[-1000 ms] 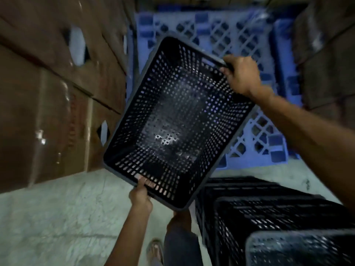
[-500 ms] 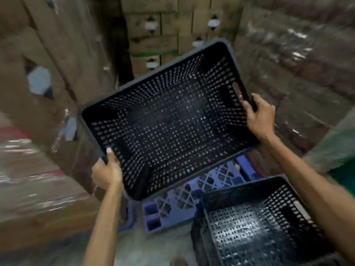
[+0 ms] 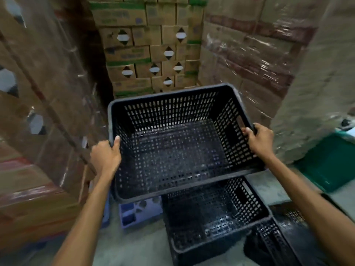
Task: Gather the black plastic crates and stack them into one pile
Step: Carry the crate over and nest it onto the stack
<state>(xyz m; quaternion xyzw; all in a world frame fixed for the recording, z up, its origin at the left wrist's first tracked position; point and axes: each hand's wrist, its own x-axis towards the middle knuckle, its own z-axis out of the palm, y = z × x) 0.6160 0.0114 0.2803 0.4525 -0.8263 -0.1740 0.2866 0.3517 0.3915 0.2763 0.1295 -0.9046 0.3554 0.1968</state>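
I hold a black perforated plastic crate (image 3: 178, 148) upright in the air, its open top facing me. My left hand (image 3: 105, 156) grips its left rim and my right hand (image 3: 258, 139) grips the right rim by the handle slot. Below it, a second black crate (image 3: 213, 221) stands on the floor, partly covered by the held one. Another black crate (image 3: 278, 237) stands at the lower right, cut off by my right arm.
Shrink-wrapped stacks of cardboard boxes (image 3: 44, 112) rise close on the left, ahead (image 3: 146, 54) and on the right (image 3: 259, 64). A blue pallet (image 3: 138, 212) lies on the concrete floor under the held crate. A green container (image 3: 326, 166) sits at the right.
The crate has turned from tilted to level and come down closer above the crate on the floor. My view has swung up from the floor toward the box stacks.
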